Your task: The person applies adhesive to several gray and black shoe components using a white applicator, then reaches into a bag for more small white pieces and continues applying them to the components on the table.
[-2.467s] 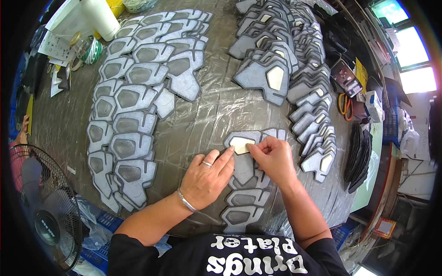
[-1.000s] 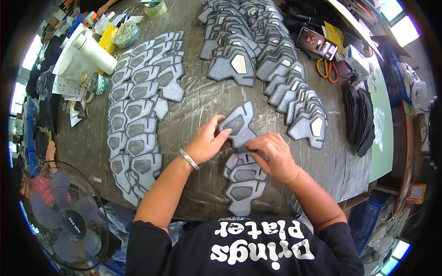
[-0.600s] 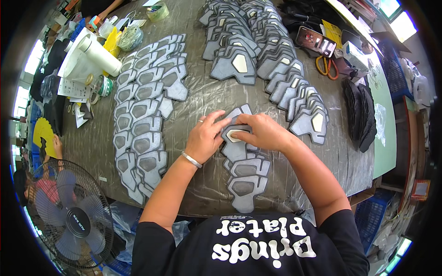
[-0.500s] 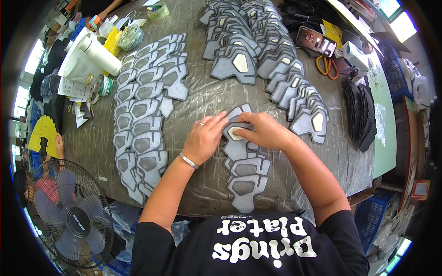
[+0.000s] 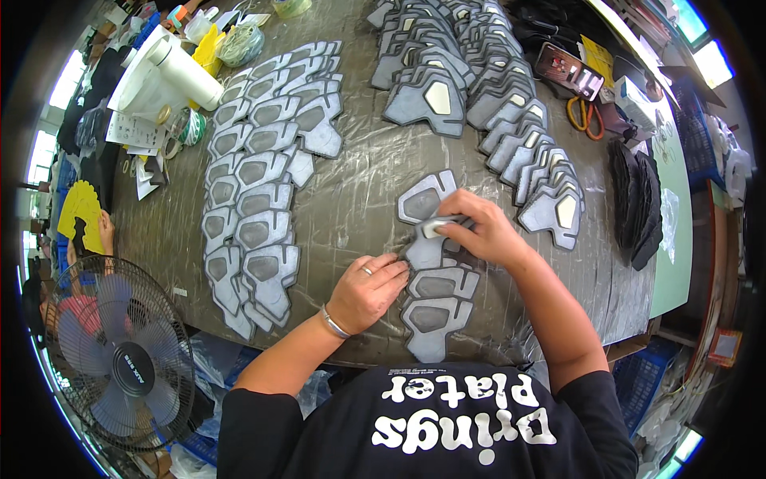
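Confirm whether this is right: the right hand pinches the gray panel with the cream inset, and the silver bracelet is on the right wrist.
The wrist is wrong: the head view shows the silver bracelet on the left wrist. The right hand does pinch the gray panel with the cream inset.

Seen from above, a person's bare left arm (image 5: 291, 349) and right arm (image 5: 556, 307) come up from the lower edge and angle toward each other. The left hand (image 5: 367, 294) is palm down, its fingers straight, close together and pointing inward. The right hand (image 5: 488, 230), farther forward, turns inward with thumb and curled fingers drawn into a pinch.
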